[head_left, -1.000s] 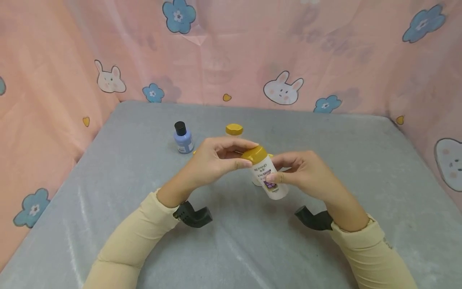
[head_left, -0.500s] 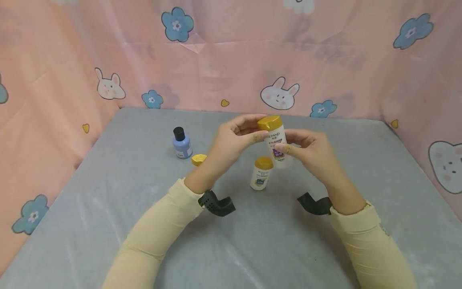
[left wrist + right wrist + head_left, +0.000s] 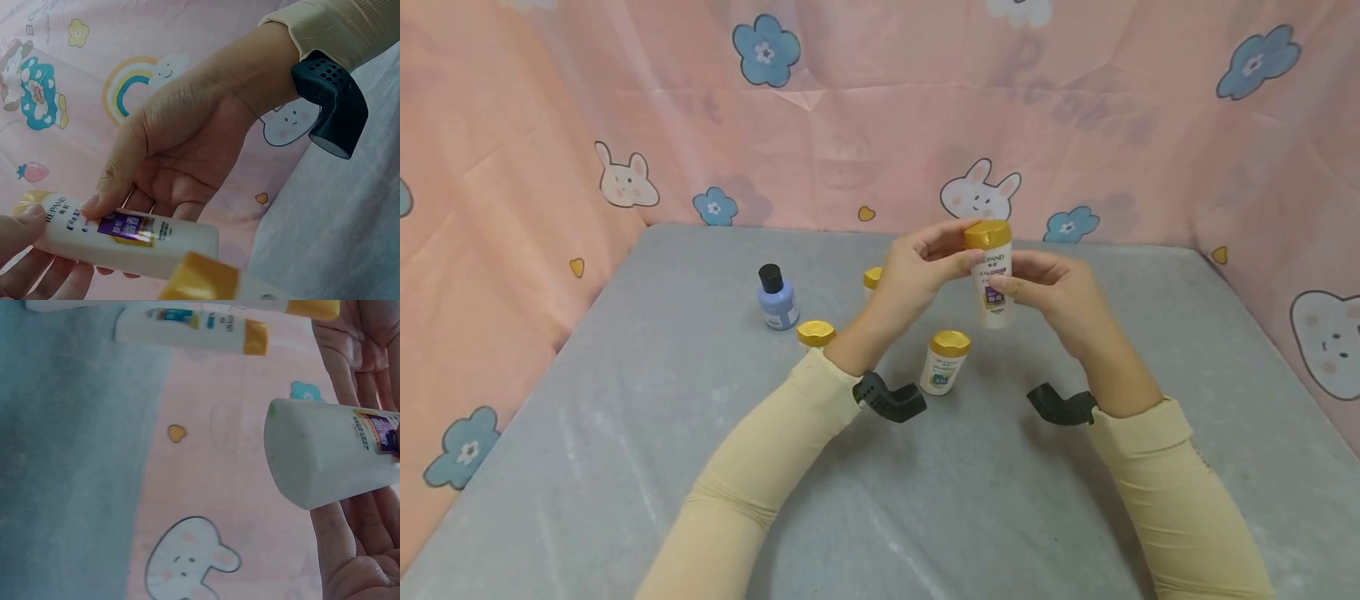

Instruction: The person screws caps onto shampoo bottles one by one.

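Observation:
A white shampoo bottle [image 3: 996, 312] with a gold cap is held up above the table in the head view, nearly upright. My left hand [image 3: 917, 262] pinches it around the cap, thumb in front. My right hand [image 3: 1056, 292] grips its body from the right, its thumb across the purple label. In the left wrist view the bottle [image 3: 181, 244] lies across the lower part, both hands on it. Its plain base faces the camera in the right wrist view. Below it stands a smaller white bottle [image 3: 942, 372] with a gold cap, apart from both hands.
A blue bottle [image 3: 778, 307] with a black cap stands at the left. Two more gold-capped bottles stand near my left arm: one [image 3: 816, 333] beside the sleeve, another [image 3: 872, 279] partly hidden behind the hand. A pink patterned curtain [image 3: 850, 125] closes off the grey table's [image 3: 587, 375] back.
Both hands have carried the bottle up and to the right, away from the smaller bottle. It has gone from tilted to nearly upright. The bottles behind my left arm show more.

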`<state>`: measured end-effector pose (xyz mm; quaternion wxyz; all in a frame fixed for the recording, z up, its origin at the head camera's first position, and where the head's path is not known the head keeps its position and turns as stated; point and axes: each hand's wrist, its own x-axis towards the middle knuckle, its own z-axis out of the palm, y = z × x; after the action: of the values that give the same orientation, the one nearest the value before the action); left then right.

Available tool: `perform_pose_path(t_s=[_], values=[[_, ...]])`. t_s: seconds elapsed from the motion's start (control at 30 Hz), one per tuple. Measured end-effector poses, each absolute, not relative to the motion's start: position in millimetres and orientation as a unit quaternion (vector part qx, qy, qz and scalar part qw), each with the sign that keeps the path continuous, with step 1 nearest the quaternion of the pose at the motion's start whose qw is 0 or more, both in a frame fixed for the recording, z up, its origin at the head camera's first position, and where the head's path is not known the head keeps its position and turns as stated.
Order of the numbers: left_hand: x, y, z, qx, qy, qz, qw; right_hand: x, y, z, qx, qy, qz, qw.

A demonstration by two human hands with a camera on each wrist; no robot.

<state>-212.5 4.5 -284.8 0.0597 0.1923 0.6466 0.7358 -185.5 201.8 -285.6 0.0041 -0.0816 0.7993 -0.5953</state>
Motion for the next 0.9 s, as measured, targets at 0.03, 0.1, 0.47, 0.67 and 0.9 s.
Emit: perform_pose_path(t_s=[0.03,0.1,0.47,0.67,0.9], values=[[-213.7,5.8,-286.1,0.191,0.654,0.730,0.063,-186.9,203.1,-287.6,-0.080,0.798,-0.597,0.008],[-216.6,8.0,-289.8,0.190,0.670,0.714,0.069,-190.1,205.2,-292.7,-0.076,0.793,-0.604,0.018],[-229.9,16.9,-321.3,0.169,0.733,0.654,0.082,-208.4,211.5,-323.5,-0.018,0.802,-0.588,0.102],[-233.6,19.1,-337.1,0.163,0.754,0.630,0.088,-211.5,211.9,-333.0,0.003,0.821,-0.556,0.130],[-235.5,18.9,-345.7,0.163,0.762,0.618,0.104,-213.3,209.9,-340.9,0.010,0.834,-0.535,0.137]])
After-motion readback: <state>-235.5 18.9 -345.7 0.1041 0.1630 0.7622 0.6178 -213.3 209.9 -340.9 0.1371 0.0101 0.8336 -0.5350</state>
